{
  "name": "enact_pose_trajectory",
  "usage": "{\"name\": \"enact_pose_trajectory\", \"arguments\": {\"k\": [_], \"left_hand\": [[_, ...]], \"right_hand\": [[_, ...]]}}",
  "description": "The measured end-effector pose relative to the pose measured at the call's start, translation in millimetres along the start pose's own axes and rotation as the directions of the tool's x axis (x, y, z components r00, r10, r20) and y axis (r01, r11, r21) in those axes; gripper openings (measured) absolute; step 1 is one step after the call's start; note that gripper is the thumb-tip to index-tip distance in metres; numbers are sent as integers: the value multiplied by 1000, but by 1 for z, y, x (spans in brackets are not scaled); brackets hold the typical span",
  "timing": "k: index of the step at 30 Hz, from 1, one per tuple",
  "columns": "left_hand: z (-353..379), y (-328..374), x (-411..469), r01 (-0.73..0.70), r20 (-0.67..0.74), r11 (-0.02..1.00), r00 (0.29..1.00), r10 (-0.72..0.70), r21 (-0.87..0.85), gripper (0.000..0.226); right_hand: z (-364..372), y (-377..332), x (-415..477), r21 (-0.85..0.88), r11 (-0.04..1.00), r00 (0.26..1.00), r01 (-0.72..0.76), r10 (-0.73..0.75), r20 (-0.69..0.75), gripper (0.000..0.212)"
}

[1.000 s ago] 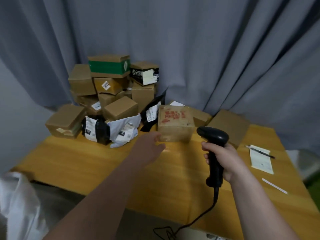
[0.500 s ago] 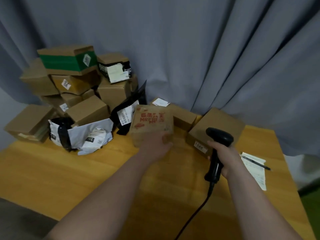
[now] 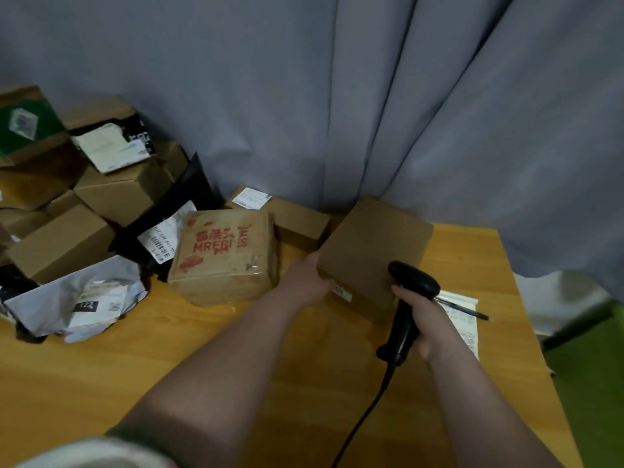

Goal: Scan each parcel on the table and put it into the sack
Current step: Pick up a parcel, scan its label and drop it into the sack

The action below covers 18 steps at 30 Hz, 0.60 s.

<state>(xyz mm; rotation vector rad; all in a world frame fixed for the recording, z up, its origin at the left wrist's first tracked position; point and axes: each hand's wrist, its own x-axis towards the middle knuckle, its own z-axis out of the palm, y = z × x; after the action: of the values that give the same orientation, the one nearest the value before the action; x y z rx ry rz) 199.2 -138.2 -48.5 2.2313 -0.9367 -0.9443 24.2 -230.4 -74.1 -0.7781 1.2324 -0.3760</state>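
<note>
Table [image 3: 141, 376], wooden, set against a grey curtain [image 3: 371, 96].

Item one: plain carton [image 3: 374, 244], standing on the table at its far right, just before the curtain. We log the left hand [image 3: 305, 280] clamped on its near-left corner, fingers against the left side and thumb on the near face beside a small white label.

Item two: scanner [image 3: 410, 298], black, with its cable [image 3: 364, 417] trailing toward us. The right hand [image 3: 423, 319] is wrapped round the handle, and the head sits in front of the plain carton's near face.

Item three: red-printed carton [image 3: 226, 255], on the table just left of the left hand.

Item four: we find a heap of parcels at far left, including a grey mailer [image 3: 77, 298], a black mailer [image 3: 158, 238] with a barcode label, and a green-banded box [image 3: 27, 126].

Item five: paper slip [image 3: 467, 329] with a pen [image 3: 462, 307] across it, at the right edge.
</note>
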Motion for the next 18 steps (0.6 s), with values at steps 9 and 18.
{"name": "enact_pose_trajectory", "arguments": {"k": [9, 18], "left_hand": [[17, -10, 35, 199, -11, 934, 977, -212, -297, 60], [25, -5, 25, 157, 82, 663, 986, -143, -732, 30]], "right_hand": [[-17, -1, 17, 191, 979, 996, -75, 65, 57, 41], [-37, -5, 9, 333, 939, 995, -87, 67, 70, 33]]}}
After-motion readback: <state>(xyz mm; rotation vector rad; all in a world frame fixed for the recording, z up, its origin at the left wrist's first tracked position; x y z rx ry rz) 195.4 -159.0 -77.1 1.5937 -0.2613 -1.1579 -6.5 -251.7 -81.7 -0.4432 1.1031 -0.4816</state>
